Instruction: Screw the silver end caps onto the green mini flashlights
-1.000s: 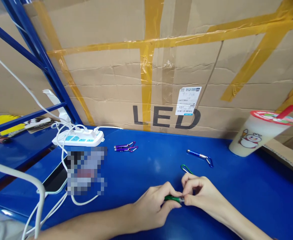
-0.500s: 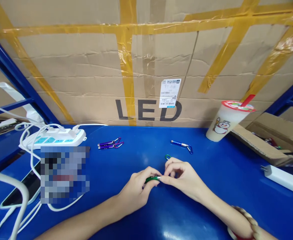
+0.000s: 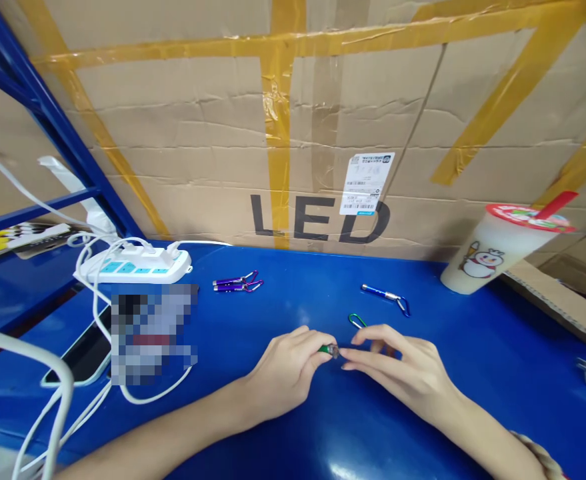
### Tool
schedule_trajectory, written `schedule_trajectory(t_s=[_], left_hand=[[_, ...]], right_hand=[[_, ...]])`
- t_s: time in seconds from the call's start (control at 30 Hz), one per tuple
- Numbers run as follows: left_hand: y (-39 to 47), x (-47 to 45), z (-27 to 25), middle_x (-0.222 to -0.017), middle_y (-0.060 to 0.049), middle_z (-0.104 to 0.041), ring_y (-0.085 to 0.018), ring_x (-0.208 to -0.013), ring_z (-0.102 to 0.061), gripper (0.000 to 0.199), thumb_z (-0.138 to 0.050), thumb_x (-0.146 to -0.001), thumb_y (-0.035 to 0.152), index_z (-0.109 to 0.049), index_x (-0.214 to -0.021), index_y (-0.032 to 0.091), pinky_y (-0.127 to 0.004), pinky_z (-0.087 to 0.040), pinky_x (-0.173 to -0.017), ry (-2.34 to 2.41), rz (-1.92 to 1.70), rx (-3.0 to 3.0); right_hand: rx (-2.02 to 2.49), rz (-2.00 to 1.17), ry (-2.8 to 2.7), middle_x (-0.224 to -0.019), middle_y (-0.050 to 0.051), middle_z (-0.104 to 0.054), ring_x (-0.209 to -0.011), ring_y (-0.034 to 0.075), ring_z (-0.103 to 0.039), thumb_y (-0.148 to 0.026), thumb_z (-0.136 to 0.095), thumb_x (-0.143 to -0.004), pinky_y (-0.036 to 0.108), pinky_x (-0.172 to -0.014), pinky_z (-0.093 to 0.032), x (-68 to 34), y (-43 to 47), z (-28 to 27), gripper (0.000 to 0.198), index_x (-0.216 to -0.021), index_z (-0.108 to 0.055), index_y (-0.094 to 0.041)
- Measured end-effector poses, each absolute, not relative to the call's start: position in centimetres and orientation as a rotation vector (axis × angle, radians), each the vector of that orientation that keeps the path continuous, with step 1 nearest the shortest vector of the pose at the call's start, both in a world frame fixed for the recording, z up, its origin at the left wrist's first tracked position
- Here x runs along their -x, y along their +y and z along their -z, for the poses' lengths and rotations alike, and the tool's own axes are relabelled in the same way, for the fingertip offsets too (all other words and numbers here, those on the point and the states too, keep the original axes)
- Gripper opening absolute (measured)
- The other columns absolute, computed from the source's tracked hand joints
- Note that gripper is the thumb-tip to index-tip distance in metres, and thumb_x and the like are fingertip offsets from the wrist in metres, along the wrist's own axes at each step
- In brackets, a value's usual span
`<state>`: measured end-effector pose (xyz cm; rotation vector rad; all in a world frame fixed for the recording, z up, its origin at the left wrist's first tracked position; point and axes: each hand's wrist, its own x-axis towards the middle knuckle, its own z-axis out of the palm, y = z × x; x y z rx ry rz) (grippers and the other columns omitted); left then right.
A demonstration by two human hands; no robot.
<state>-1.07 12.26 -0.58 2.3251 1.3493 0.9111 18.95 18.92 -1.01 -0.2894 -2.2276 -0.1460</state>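
Near the middle of the head view, low over a blue tabletop (image 3: 277, 307), the left hand (image 3: 287, 367) is closed around a green metal tube (image 3: 325, 348), with thumb and forefinger pinching it. Only a short stretch of green and a silvery end show past the fingertips; that end faces the right hand (image 3: 413, 363). The right hand is loosely open, fingers extended and slightly parted, its forefinger tip right at the tube's silvery end (whether it actually touches, I cannot tell). Nothing can be made out between its fingertips. Just beyond the right hand lies a green carabiner (image 3: 357, 321), its near end hidden behind the fingers.

Farther back on the tabletop, two purple keychain penlights (image 3: 230, 288) lie side by side at left, carabiners pointing right. A blue keychain penlight (image 3: 379, 292) lies slantwise beyond the right hand. At far left sit a white power strip (image 3: 180, 265) with plugged-in cables and a dark-screened phone (image 3: 83, 352), beside a pixelated patch. At right, a milky drink cup (image 3: 503, 248) with a red straw stands by a low cardboard carton (image 3: 547, 303). Behind everything rises a taped cardboard box (image 3: 203, 180) lettered LED, bearing a white shipping label (image 3: 367, 183).
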Motion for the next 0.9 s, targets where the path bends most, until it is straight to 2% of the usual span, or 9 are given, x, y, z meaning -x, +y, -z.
schedule_trajectory(t_s=[0.13, 0.4, 0.63, 0.77, 0.9], left_hand=[[12.3, 1.3, 0.2, -0.083, -0.003, -0.061, -0.013, -0.073, -0.051, 0.026, -0.029, -0.096, 0.017, -0.055, -0.093, 0.015, -0.024, -0.039, -0.068, 1.347, -0.957, -2.387], [12.3, 1.2, 1.4, -0.088, -0.002, -0.06, -0.013, -0.081, -0.053, 0.025, -0.03, -0.096, 0.019, -0.054, -0.095, 0.016, -0.023, -0.039, -0.074, 1.298, -0.818, -2.255], [12.5, 1.4, 1.3, -0.088, -0.002, -0.061, -0.013, -0.079, -0.052, 0.026, -0.029, -0.096, 0.02, -0.055, -0.096, 0.017, -0.024, -0.039, -0.074, 1.259, -0.744, -2.327], [12.5, 1.5, 1.6, -0.092, -0.002, -0.063, -0.014, -0.079, -0.052, 0.025, -0.03, -0.097, 0.018, -0.055, -0.095, 0.015, -0.024, -0.039, -0.077, 1.167, -0.782, -2.45], [12.1, 1.4, 2.0, -0.093, -0.002, -0.063, -0.013, -0.081, -0.054, 0.023, -0.033, -0.096, 0.016, -0.055, -0.095, 0.015, -0.023, -0.04, -0.075, 1.189, -0.807, -2.41]], right_hand=[[0.314, 0.32, -2.206, -0.082, 0.001, -0.065, -0.052, 0.002, -0.048, -0.017, -0.052, -0.089, 0.016, -0.049, -0.038, -18.8, 18.7, 0.8, 0.021, -0.092, -0.072, -0.024], [0.32, 0.282, -2.2, -0.085, 0.002, -0.064, -0.055, 0.003, -0.049, -0.012, -0.05, -0.088, 0.015, -0.051, -0.038, -18.6, 18.7, 1.5, 0.025, -0.085, -0.073, -0.022], [0.307, -0.029, -2.189, -0.088, 0.003, -0.059, -0.057, 0.002, -0.048, -0.019, -0.058, -0.086, 0.015, -0.053, -0.041, -18.6, 18.7, 2.2, 0.015, -0.09, -0.072, -0.022], [0.295, -0.417, -2.098, -0.086, 0.006, -0.056, -0.058, 0.004, -0.052, -0.02, -0.065, -0.08, 0.016, -0.052, -0.045, -18.2, 18.4, 2.5, 0.009, -0.081, -0.073, -0.016], [0.322, -0.563, -2.06, -0.083, 0.007, -0.056, -0.055, 0.005, -0.053, -0.019, -0.066, -0.078, 0.018, -0.05, -0.048, -17.8, 18.0, 2.5, 0.009, -0.075, -0.073, -0.014]])
